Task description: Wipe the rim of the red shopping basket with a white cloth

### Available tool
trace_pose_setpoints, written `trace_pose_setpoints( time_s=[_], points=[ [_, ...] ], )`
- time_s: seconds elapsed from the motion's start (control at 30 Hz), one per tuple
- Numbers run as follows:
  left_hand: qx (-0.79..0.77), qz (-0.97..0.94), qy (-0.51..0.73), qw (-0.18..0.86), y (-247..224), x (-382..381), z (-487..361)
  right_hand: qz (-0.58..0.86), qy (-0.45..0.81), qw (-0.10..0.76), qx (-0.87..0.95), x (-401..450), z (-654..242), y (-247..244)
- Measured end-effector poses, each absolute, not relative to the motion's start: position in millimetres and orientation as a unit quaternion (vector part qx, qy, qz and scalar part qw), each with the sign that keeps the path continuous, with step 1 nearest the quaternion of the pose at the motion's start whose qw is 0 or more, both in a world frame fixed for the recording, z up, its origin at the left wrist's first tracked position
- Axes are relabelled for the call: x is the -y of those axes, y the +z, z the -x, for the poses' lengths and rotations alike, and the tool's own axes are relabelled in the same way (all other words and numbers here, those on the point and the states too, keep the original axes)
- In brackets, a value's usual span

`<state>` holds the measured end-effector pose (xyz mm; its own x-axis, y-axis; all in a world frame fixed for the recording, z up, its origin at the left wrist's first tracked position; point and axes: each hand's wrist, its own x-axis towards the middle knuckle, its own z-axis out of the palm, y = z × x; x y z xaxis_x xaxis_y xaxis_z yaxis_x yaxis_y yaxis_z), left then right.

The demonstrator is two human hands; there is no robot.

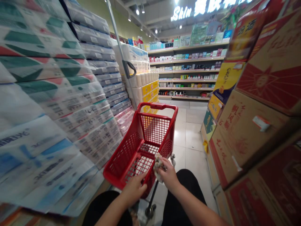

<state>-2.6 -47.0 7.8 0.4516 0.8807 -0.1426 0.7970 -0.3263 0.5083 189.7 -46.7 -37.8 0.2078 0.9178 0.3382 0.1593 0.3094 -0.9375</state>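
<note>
A red plastic shopping cart [141, 150] stands in front of my knees, its grid basket showing a bare floor. My left hand [134, 191] grips the cart's near side wall, fingers over the rim and thumb on the outer face. Bunched in my right hand [168, 176] is a crumpled, mottled pale cloth [158, 168], pressed against the cart's right rim. The handle bar [157, 106] sits at the cart's far end, away from both hands.
Tall stacks of wrapped tissue packs [51, 91] wall the left side. Cardboard cartons [254, 125] are piled along the right. A metal pole [118, 37] with a grey grip leans by the left stacks. Shelves of small boxes [188, 67] stand across the pale tiled floor [191, 135].
</note>
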Motion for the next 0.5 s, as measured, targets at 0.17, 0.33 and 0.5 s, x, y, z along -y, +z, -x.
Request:
trace_pose_setpoints(
  time_s=[0.17,0.33,0.5],
  points=[
    [-0.483,-0.832,0.083,0.261,8,63,17,0.494,0.307,0.585,0.565,70,-184,-31],
    [-0.483,-0.849,0.096,0.191,7,80,20,0.496,0.287,0.562,0.596,82,-188,-25],
    [-0.521,-0.838,0.135,0.097,8,91,-8,0.525,0.230,0.584,0.576,78,-190,-27]
  ],
)
